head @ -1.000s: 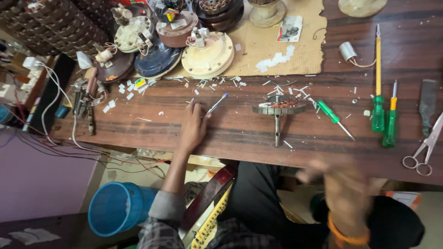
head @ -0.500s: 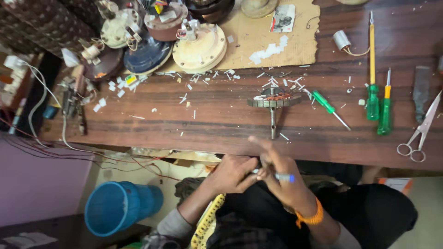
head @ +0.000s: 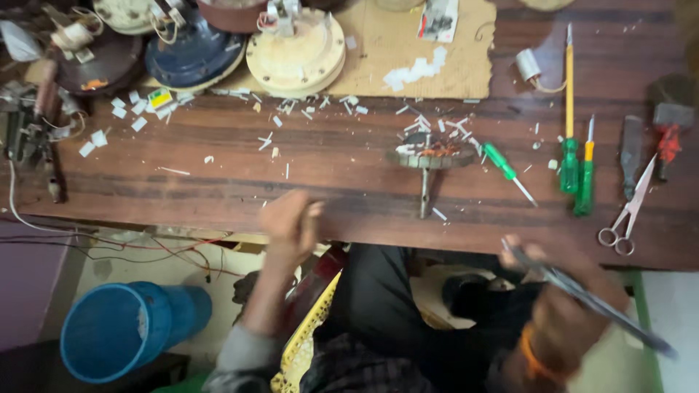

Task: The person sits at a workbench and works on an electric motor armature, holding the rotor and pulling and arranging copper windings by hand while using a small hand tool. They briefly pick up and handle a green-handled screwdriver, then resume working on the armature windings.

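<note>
Two hands apart: our left hand [head: 290, 224] curls empty beside the brown wooden bench [head: 349, 182], our right hand [head: 564, 313] grips a thin grey metal tool [head: 582, 295], angled clear.

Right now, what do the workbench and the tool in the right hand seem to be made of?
Workbench: looks like dark varnished wood, with visible grain streaks. Tool in the right hand: probably metal, a thin grey, slightly shiny shaft, though motion blur leaves it uncertain.

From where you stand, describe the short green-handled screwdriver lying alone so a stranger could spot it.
Start at the dark wooden workbench and find the round wound motor part standing on its shaft near the front edge. Just right of it lies the short green-handled screwdriver, slanted, unlike the two upright-lying long screwdrivers farther right.
</note>
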